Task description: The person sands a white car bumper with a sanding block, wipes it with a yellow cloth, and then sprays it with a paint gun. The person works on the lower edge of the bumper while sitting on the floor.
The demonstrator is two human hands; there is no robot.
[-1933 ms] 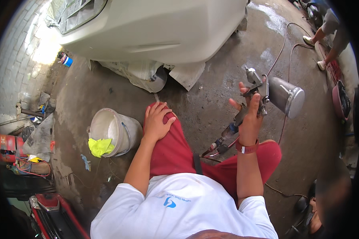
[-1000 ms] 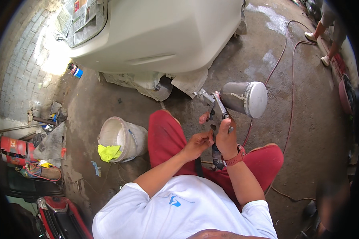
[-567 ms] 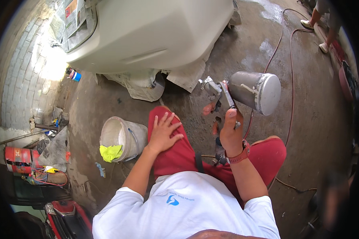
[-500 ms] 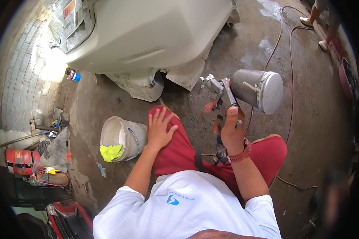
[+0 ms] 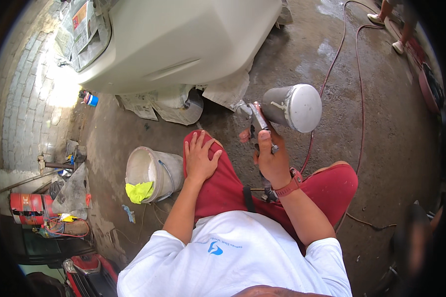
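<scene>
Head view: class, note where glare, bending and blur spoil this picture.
Head view: sun glare washes out the brick paving at upper left; fisheye bends the car body and darkens the rim; the right edge is blurred; the spray gun in the right hand is sharp.

red shorts [image 5: 233,183], white bucket [image 5: 156,171] with yellow rag [image 5: 139,191], grey spray-gun cup [image 5: 292,107], red hose [image 5: 332,74].

Stained concrete floor [image 5: 371,163], sunlit brick paving [image 5: 22,104] (glaring), white car body [image 5: 183,39]
</scene>
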